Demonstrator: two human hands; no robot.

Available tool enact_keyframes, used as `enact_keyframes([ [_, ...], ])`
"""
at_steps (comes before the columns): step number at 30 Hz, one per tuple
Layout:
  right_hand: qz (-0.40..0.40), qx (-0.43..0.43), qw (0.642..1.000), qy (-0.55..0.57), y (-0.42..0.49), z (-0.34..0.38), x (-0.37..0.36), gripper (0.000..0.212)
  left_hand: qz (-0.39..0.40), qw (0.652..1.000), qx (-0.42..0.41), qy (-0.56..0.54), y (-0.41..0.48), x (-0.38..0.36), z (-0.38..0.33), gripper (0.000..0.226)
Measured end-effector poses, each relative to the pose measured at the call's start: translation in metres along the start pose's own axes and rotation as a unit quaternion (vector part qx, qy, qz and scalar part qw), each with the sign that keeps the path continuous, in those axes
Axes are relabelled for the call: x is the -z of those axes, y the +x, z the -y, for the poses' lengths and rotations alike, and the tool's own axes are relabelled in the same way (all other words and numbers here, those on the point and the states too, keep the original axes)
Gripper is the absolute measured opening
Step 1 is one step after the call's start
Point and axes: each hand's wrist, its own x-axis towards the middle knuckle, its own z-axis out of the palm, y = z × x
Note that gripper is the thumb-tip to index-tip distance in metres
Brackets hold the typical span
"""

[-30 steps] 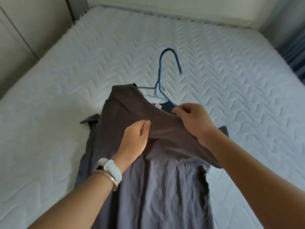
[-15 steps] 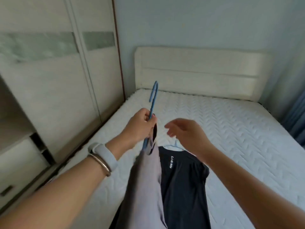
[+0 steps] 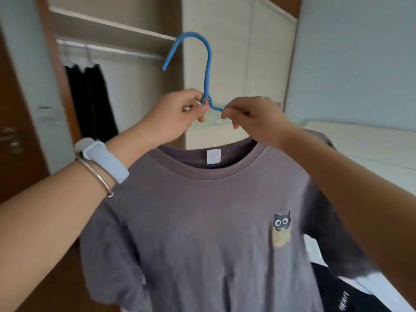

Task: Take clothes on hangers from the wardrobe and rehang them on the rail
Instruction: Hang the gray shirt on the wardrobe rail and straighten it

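I see the silver wardrobe rail (image 3: 126, 52) free from the black hanging garments (image 3: 90, 97) at its left end across to the cream sliding wardrobe door (image 3: 227, 64), which blocks everything further right. The wooden shelf (image 3: 108, 30) sits close above the rail, leaving a narrow gap. The blue wire hanger (image 3: 207, 82) has its hook in front of the door's edge.

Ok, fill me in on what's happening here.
A person holds up a grey T-shirt on a blue hanger with both hands. The left hand pinches the hanger just below the hook, and the right hand pinches the wire beside it. The hook is free, not yet on anything. Behind it, the open wardrobe shows a rail with dark clothes hanging.
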Motion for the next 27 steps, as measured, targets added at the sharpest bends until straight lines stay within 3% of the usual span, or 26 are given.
enact_keyframes([
  [4,-0.018,0.032,0.999,-0.001,0.042,0.052,-0.053,0.025,-0.044,0.997,0.005,0.069,-0.021,0.08,0.055,0.009],
  [8,-0.039,0.022,0.999,0.028,0.082,0.089,-0.104,0.023,-0.038,0.977,0.049,0.204,-0.065,0.16,0.141,0.031],
  [13,-0.037,0.047,0.997,0.038,0.131,0.13,-0.166,0.028,-0.046,0.971,0.066,0.224,-0.076,0.233,0.2,0.028],
  [22,0.001,0.039,0.998,0.056,0.2,0.139,-0.263,0.027,-0.039,0.964,0.073,0.254,-0.059,0.285,0.307,0.024],
  [27,-0.013,0.052,0.994,0.09,0.25,0.121,-0.315,0.025,-0.036,0.94,0.066,0.333,-0.034,0.291,0.369,0.023],
])
